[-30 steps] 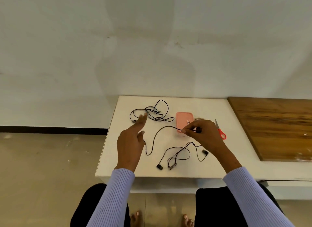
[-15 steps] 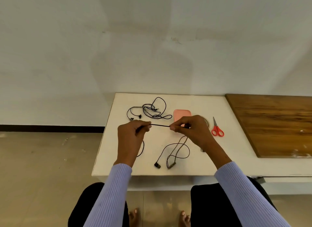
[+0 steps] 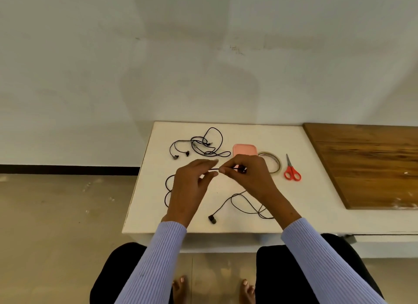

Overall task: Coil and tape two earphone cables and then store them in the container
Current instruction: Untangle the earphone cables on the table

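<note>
Both hands work on one black earphone cable [image 3: 243, 201] above the white table [image 3: 300, 204]. My right hand [image 3: 247, 179] pinches the cable near its plug end. My left hand [image 3: 191, 186] pinches the same cable a short way to the left, fingertips almost meeting the right hand's. The cable's slack loops down left of my left wrist and right toward an earbud [image 3: 212, 219] near the front edge. A second black earphone cable [image 3: 201, 145] lies tangled at the table's back left. The pink container [image 3: 244, 150] sits behind my right hand. A roll of clear tape [image 3: 272, 162] lies to its right.
Red-handled scissors [image 3: 292, 171] lie right of the tape roll. A wooden board [image 3: 366, 163] adjoins the table on the right. A pale wall stands right behind the table. My knees and bare feet are below the front edge.
My hands have come closer together, shortening the stretch of cable between them. The slack now loops out left of my left wrist. The tape roll has come into view.
</note>
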